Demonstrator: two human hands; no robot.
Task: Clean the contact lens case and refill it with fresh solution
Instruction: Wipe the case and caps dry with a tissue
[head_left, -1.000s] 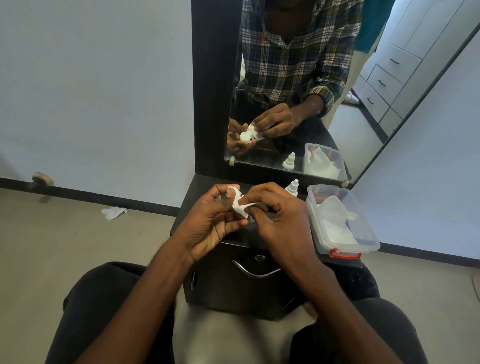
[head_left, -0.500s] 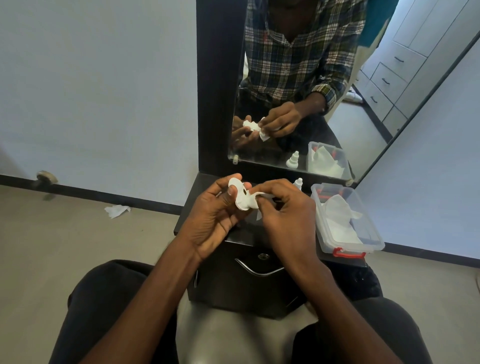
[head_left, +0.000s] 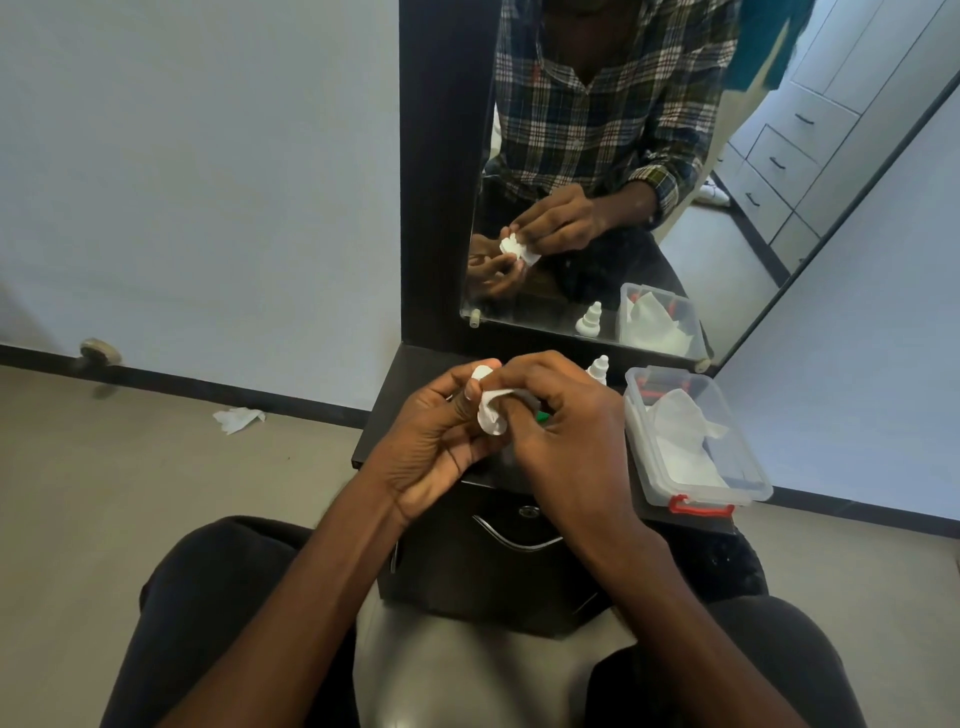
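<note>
My left hand (head_left: 434, 441) grips the white contact lens case (head_left: 480, 375), of which only a small rounded end shows above my fingers. My right hand (head_left: 563, 441) presses a white tissue (head_left: 492, 413) against the case. Both hands meet above the front of the dark dresser top (head_left: 400, 410). A small green piece (head_left: 543, 415) peeks out under my right fingers. The white solution bottle (head_left: 598, 370) stands upright just behind my right hand, partly hidden by it.
A clear plastic box (head_left: 691, 441) with red latches and white tissues inside sits on the dresser's right side. A mirror (head_left: 649, 171) rises behind the dresser. A crumpled tissue (head_left: 238, 419) lies on the floor at left. My knees flank the dresser drawer (head_left: 519, 535).
The tissue has shifted from stretched between my hands to bunched over the case. My hands have closed tighter together, covering more of the case.
</note>
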